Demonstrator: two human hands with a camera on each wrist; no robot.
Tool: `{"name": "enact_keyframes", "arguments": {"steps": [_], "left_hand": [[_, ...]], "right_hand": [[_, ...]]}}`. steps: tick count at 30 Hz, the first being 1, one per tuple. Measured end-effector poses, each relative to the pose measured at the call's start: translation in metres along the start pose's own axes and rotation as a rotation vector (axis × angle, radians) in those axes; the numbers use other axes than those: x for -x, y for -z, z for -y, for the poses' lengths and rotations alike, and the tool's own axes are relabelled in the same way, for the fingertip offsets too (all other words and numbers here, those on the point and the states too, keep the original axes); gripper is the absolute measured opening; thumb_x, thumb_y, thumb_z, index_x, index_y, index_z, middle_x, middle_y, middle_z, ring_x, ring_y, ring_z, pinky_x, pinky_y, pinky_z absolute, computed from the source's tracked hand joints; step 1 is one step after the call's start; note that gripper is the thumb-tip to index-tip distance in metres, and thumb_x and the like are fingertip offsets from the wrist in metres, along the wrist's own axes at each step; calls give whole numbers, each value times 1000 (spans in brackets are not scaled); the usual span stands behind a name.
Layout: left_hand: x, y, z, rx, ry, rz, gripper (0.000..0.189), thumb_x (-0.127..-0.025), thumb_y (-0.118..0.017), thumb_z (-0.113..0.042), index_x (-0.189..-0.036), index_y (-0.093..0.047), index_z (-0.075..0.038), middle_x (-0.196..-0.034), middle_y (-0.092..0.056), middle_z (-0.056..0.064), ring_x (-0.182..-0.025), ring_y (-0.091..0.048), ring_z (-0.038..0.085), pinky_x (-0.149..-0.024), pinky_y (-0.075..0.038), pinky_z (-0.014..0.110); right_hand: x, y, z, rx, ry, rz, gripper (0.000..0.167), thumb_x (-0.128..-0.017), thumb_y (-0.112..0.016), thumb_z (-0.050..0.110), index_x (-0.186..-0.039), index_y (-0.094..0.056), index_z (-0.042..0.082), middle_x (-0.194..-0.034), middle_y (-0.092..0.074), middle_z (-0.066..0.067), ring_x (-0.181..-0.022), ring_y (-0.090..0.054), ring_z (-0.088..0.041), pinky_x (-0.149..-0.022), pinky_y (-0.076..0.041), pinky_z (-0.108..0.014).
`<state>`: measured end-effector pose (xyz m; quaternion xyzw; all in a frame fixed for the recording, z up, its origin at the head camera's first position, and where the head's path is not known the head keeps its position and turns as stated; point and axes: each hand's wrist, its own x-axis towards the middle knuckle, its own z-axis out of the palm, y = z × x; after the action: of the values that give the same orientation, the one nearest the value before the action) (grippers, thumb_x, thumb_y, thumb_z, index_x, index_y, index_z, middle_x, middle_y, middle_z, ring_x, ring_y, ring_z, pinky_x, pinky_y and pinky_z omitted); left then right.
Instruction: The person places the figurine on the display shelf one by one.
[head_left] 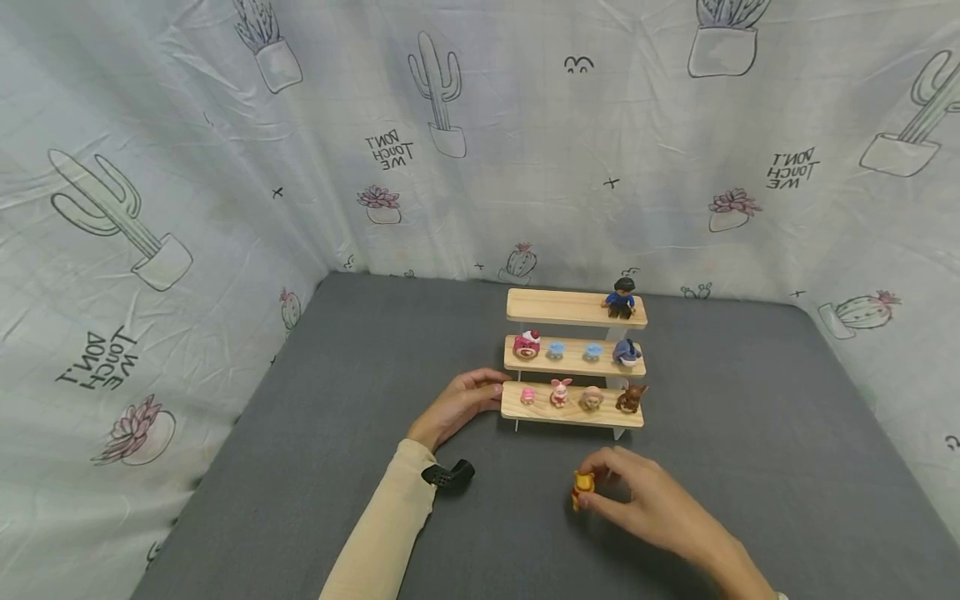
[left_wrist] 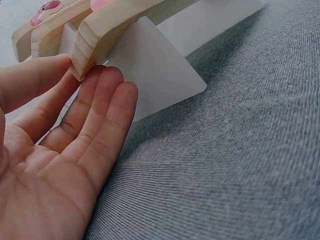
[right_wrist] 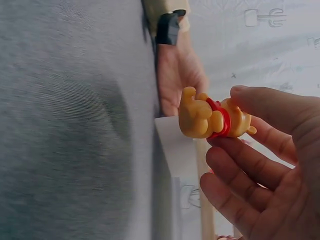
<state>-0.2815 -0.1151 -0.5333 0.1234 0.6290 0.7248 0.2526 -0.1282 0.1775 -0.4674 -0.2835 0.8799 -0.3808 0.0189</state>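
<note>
My right hand [head_left: 637,500] pinches a small yellow bear figurine [right_wrist: 217,117] in a red shirt between thumb and fingers, in front of a three-tier wooden display shelf [head_left: 573,412]. In the right wrist view the bear lies sideways across the picture. At the shelf's left end, my left hand [head_left: 461,406] grips the corner of the lowest board [left_wrist: 92,47], thumb on one side and fingers on the other. That board bears a small pink figurine [head_left: 528,396], a pink piglet figurine [head_left: 559,393], a figurine in a pink hat [head_left: 591,398] and a brown figurine [head_left: 631,399].
On the middle tier stand a magenta bear figurine [head_left: 527,345], two light-blue pieces [head_left: 556,350] and a blue-grey donkey figurine [head_left: 627,352]. A doll in blue [head_left: 620,298] sits at the top tier's right end. Grey cloth [head_left: 360,350] covers the table; a cactus-print curtain [head_left: 525,125] hangs behind.
</note>
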Motion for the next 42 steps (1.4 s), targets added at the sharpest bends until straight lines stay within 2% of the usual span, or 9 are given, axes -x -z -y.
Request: {"name": "enact_keyframes", "arguments": {"steps": [9, 24, 33, 36, 42], "left_hand": [[2, 0, -1, 0, 1, -7, 36, -101, -58, -12, -133, -57, 6, -126, -64, 9, -107, -66, 14, -97, -56, 36], [2, 1, 0, -5, -1, 2, 36, -102, -58, -12, -133, -57, 5, -128, -63, 10, -107, -66, 14, -97, -56, 36], [3, 1, 0, 1, -8, -4, 36, -101, -59, -13, -132, -58, 5, -127, -64, 9, -107, -66, 14, -97, -56, 37], [3, 1, 0, 10, -2, -4, 35, -101, -58, -13, -132, -59, 5, -126, -64, 8, -107, -66, 14, -97, -56, 37], [1, 0, 0, 0, 2, 9, 36, -101, -58, -12, -133, -57, 5, -128, -63, 10, -108, -66, 14, -98, -56, 38]], "right_hand": [[-15, 7, 9, -8, 51, -28, 21, -93, -74, 29, -112, -64, 27, -102, -64, 19, -86, -61, -8, -73, -54, -27], [-32, 32, 17, 27, 90, -64, 29, -89, -79, 22, -114, -65, 25, -103, -64, 18, -88, -57, 1, -74, -53, -23], [-46, 49, 20, 61, 178, -118, 35, -85, -82, 11, -113, -64, 24, -104, -66, 14, -87, -61, -6, -74, -54, -24], [-50, 53, 22, 71, 178, -136, 34, -86, -81, 10, -112, -65, 25, -106, -67, 13, -90, -62, -6, -76, -54, -24], [-60, 63, 28, 88, 172, -166, 33, -85, -81, 8, -111, -66, 24, -100, -67, 13, -86, -62, -4, -67, -51, -23]]}}
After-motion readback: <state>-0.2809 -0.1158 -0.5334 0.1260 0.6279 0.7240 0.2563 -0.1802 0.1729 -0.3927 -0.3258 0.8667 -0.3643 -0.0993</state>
